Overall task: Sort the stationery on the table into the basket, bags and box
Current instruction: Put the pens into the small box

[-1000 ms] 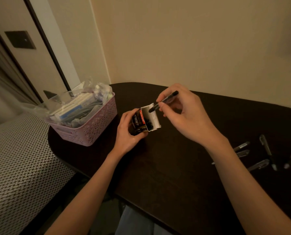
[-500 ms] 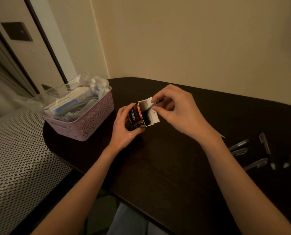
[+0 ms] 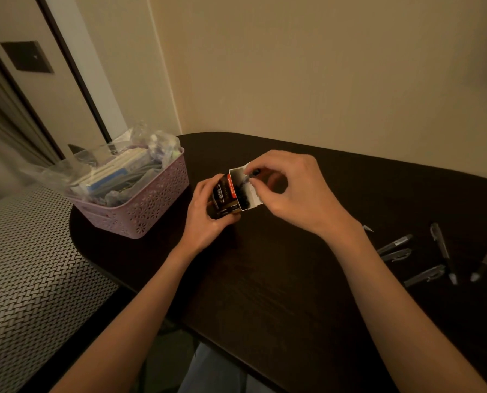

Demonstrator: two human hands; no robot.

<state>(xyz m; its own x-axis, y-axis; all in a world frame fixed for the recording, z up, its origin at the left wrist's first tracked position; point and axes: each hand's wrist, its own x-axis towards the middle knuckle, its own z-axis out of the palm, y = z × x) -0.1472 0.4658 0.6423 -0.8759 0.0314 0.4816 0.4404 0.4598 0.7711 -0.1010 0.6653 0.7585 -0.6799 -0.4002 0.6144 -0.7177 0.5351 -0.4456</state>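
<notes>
A small black and red pen box [image 3: 227, 194] with its white flap open sits tilted on the dark table [image 3: 279, 279], and my left hand [image 3: 205, 214] grips it from the left side. My right hand [image 3: 290, 191] pinches the end of a black pen [image 3: 252, 175] that is almost fully inside the box mouth. Several black pen ends show inside the box. Several loose pens [image 3: 423, 259] lie on the table at the right.
A pink perforated basket [image 3: 148, 211] holding plastic bags and stationery stands at the table's left end. A woven-pattern surface [image 3: 24, 279] lies left of the table. The wall runs close behind the table.
My right hand has pushed the black pen from above the box mouth down into the box, until only its end shows. My left hand has kept its grip on the box.
</notes>
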